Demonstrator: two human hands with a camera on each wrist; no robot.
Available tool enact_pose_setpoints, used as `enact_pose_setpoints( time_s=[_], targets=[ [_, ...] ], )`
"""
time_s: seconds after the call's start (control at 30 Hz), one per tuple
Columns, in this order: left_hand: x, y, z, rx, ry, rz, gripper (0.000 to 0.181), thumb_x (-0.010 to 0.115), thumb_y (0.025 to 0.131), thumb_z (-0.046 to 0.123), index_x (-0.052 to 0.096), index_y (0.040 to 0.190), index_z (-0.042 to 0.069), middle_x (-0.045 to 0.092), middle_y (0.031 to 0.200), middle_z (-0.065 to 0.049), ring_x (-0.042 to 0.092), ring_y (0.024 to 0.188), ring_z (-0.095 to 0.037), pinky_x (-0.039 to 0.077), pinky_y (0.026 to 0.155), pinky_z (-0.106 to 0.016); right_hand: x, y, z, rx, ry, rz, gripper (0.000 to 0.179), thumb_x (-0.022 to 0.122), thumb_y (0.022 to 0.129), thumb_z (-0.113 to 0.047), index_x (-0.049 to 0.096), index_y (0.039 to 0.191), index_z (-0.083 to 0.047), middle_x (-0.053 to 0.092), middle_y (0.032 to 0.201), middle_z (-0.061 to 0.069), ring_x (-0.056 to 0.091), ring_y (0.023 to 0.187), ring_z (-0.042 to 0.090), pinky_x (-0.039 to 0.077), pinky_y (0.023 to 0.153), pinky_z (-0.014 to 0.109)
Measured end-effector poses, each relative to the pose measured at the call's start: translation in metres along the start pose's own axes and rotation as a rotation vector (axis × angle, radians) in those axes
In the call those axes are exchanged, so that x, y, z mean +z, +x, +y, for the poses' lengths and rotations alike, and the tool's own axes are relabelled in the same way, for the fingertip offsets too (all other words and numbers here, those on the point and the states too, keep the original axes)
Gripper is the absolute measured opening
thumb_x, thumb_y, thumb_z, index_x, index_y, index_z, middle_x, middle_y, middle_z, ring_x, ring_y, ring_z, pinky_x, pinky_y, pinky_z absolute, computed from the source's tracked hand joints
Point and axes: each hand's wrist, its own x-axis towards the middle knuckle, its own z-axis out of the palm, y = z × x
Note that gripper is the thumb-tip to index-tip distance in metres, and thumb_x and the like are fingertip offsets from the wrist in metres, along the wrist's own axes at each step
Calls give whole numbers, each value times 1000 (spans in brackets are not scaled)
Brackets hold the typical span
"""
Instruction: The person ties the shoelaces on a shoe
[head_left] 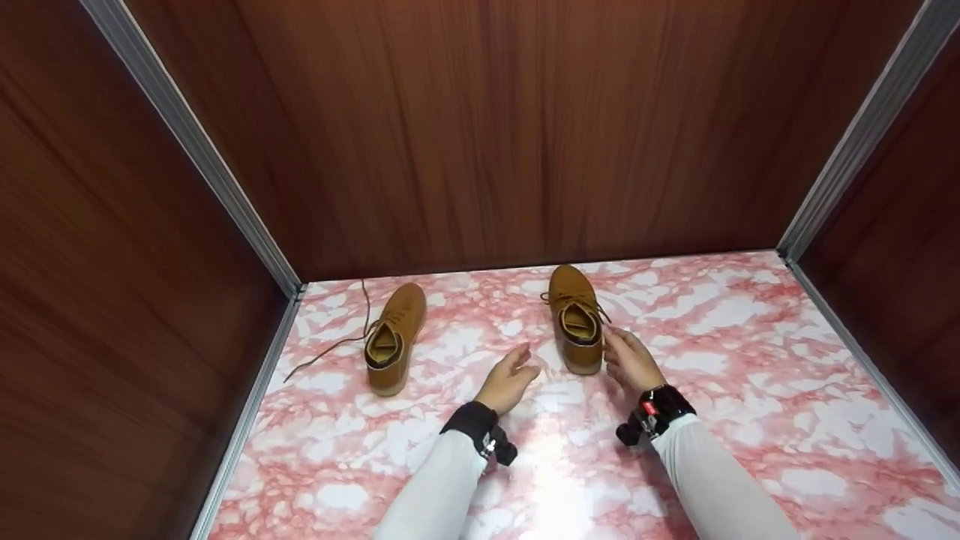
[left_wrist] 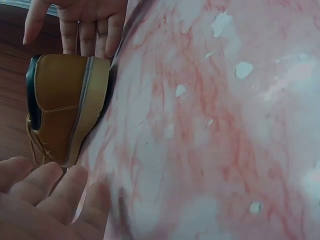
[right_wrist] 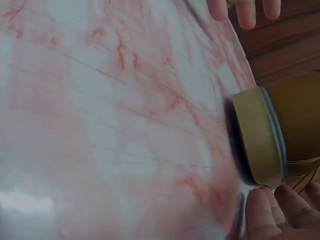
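A tan lace-up shoe [head_left: 574, 322] stands upright on the table, toe toward the back wall, its laces tied. Along its right side my right hand [head_left: 632, 360] is held with fingers extended, fingertips right at the shoe's side in the right wrist view. To the left of the heel my left hand [head_left: 508, 380] is apart from the shoe, fingers loosely bent and holding nothing. The left wrist view shows the shoe's heel and pale sole [left_wrist: 95, 95] between both hands. Farther left stands the matching shoe [head_left: 395, 337], with a long lace [head_left: 330, 349] trailing loose on the table.
The pink and white marbled table [head_left: 750, 375] is bounded by a dark wood-grain back wall [head_left: 480, 135] and side panels. Metal strips [head_left: 225, 176] run along the corners. A strap with a small camera is on each wrist.
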Motion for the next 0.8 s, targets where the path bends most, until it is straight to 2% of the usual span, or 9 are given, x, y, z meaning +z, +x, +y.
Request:
enact_pose_setpoints(
  time_s=[0.07,0.13,0.17,0.23,0.37,0.53,0.63,0.8],
  targets=[
    [-10,-5,3,8,4,17,65,59,103,21,35,160,0,42,162,-28,51,144,-45,44,119,-52,-2,-2,-5,-27,-45,-3,69,48,108,-53,36,156,-5,58,118,12,60,98,20,50,84,32],
    [-21,-9,7,17,20,33,65,59,103,23,37,160,1,42,162,-28,51,144,-45,45,118,-51,-4,-4,-11,-50,-78,-11,69,48,109,-51,34,158,-5,58,119,17,62,102,27,53,88,36],
    [-27,-11,9,26,33,40,66,60,103,24,37,160,2,42,162,-28,50,144,-46,45,118,-51,-5,-5,-14,-63,-106,-19,70,46,109,-49,32,160,-3,58,129,21,63,113,32,54,97,41],
    [-38,-15,14,40,65,57,65,61,103,25,38,160,3,43,162,-26,50,144,-45,46,118,-51,-7,-8,-21,-98,-158,-37,73,44,110,-49,26,163,-2,47,152,28,51,139,41,47,114,53],
    [-63,-22,27,65,140,100,63,62,102,26,41,159,7,46,162,-21,49,145,-44,46,118,-52,-10,-11,-35,-170,-220,-84,76,46,110,-48,24,163,2,30,167,28,35,153,45,35,123,62],
    [-96,-31,43,105,265,175,62,63,102,24,44,158,9,50,160,-17,49,146,-40,43,119,-54,-11,-16,-47,-248,-342,-104,74,50,109,-46,29,162,1,30,169,25,29,158,42,27,128,58],
    [-116,-34,50,135,338,228,60,65,100,21,47,155,7,52,157,-20,47,147,-39,39,122,-55,-9,-18,-54,-290,-417,-112,70,53,108,-44,33,161,-2,32,168,24,33,156,44,30,127,58],
    [-152,-34,46,92,446,371,57,67,99,23,53,151,7,53,154,-21,47,146,-39,36,124,-53,-2,-24,-64,-338,-531,-141,74,58,104,-51,36,161,-9,36,168,19,34,155,45,33,124,61]
  ],
)
